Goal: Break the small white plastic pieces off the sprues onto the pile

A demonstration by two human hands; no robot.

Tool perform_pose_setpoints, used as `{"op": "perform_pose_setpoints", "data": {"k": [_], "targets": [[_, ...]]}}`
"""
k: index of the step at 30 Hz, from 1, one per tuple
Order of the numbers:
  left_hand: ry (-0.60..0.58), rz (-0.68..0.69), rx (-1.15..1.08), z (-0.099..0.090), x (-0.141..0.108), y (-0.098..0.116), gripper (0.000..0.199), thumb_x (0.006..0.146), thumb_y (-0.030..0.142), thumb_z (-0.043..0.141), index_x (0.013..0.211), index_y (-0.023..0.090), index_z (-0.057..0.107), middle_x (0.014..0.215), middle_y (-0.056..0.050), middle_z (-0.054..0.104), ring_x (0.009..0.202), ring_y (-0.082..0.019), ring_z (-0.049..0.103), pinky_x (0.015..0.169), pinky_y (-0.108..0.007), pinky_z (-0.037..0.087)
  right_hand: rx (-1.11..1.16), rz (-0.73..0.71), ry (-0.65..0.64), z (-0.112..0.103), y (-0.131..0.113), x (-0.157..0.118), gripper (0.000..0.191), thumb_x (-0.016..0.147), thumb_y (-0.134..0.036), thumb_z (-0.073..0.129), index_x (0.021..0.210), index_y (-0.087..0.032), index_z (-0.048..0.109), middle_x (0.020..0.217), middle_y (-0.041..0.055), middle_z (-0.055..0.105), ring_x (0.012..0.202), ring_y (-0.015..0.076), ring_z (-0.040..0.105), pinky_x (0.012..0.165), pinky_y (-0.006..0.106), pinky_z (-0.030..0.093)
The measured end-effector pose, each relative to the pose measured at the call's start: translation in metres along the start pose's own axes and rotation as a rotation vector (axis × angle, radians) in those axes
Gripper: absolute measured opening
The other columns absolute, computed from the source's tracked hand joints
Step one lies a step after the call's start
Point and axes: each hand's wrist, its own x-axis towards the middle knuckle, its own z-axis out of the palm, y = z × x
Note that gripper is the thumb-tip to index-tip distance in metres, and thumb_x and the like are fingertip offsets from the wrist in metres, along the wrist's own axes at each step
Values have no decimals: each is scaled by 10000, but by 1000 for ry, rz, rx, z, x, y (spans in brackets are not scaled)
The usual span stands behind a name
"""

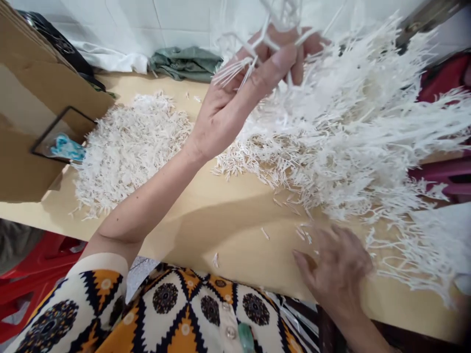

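My left hand (pixel 230 100) is raised over the table, its fingers and thumb closed on a thin white branching strand (pixel 265 37) with a fan of fine tips by the palm. Part of the strand is blurred. Just behind and right of it rises a big tangled heap of white branching strands (pixel 331 147). Low at the right, my right hand (pixel 338 269) is palm down just above or on the tabletop, smeared by motion, its thumb apart from the fingers. Nothing shows in it. Small loose white pieces (pixel 303 233) lie by its fingertips.
On the left of the tan table (pixel 228 220) is a pile of short white pieces (pixel 136 142), beside a cardboard box (pixel 29 108). A green cloth (pixel 186 63) and a white cloth (pixel 114 58) lie along the tiled wall. A red stool (pixel 44 260) stands lower left.
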Motion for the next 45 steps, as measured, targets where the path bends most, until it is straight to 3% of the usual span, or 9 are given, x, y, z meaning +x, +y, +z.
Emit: {"op": "perform_pose_setpoints", "data": {"k": [2, 5, 11, 15, 21, 27, 36, 40, 45], "targets": [[-13, -34, -83, 4, -5, -3, 311, 1063, 191, 452, 831, 207, 659, 994, 81, 726, 1284, -150, 745, 1218, -362, 493, -16, 219, -63, 1, 12, -25, 928, 998, -554, 631, 1753, -226, 203, 1731, 275, 319, 1562, 558, 380, 1170, 805, 388], [-7, -59, -166, 15, -5, -5, 301, 1076, 195, 475, 826, 201, 643, 1079, 70, 767, 1315, -163, 728, 1237, -371, 489, 10, 258, -181, 9, 2, -28, 960, 1017, -625, 543, 1749, -140, 155, 1757, 344, 214, 1596, 600, 285, 1153, 860, 345], [-136, -82, -81, 25, -7, 13, 311, 1093, 185, 485, 841, 197, 666, 1101, 43, 764, 1291, -156, 726, 1185, -311, 514, 69, 112, -286, 43, -67, 61, 859, 1048, -596, 508, 1740, -192, 197, 1803, 330, 29, 1642, 610, 120, 1121, 929, 258], [-152, -90, 13, 12, -18, 26, 293, 1095, 220, 469, 909, 194, 695, 1136, 48, 754, 1282, -158, 732, 1149, -317, 525, 117, 94, -202, 67, -99, 113, 809, 1048, -617, 483, 1718, -223, 260, 1799, 329, 61, 1640, 611, 108, 1073, 983, 179], [-145, -129, 74, -8, -27, 23, 319, 1096, 268, 446, 899, 195, 686, 1144, 46, 746, 1322, -197, 726, 1150, -356, 521, 69, 133, -173, 62, -70, 109, 850, 1029, -666, 501, 1701, -177, 324, 1784, 311, 159, 1625, 569, 208, 1153, 874, 275], [-113, -114, 86, 10, -24, 9, 331, 1113, 298, 458, 908, 208, 702, 1115, 62, 761, 1335, -166, 720, 1175, -314, 520, 36, 158, -293, 57, -65, 110, 902, 1032, -664, 494, 1700, -85, 314, 1751, 339, 254, 1622, 551, 248, 1220, 812, 260], [-124, -105, 333, 26, -14, 31, 617, 1126, 450, 179, 995, 188, 722, 1129, 57, 732, 1306, -170, 731, 1068, -362, 565, 387, -332, -388, 59, -203, 184, 704, 1109, -537, 406, 1630, -65, 444, 1647, 292, 491, 1615, 481, 320, 1300, 761, 173], [-185, -46, 201, 4, -19, 33, 434, 1085, 381, 366, 983, 118, 697, 1041, 17, 718, 1265, -165, 733, 1110, -399, 547, 483, -540, -342, 44, -188, 168, 650, 1122, -544, 395, 1603, -119, 496, 1729, 247, 396, 1652, 389, 293, 1323, 642, 271], [-233, -135, 299, -27, -15, 37, 305, 1092, 259, 481, 941, 137, 717, 1016, 25, 718, 1141, -150, 761, 1041, -352, 595, 425, -953, -294, 36, -121, 86, 739, 1054, -672, 490, 1653, -240, 465, 1790, 150, 323, 1659, 380, 277, 1309, 596, 296]]}}
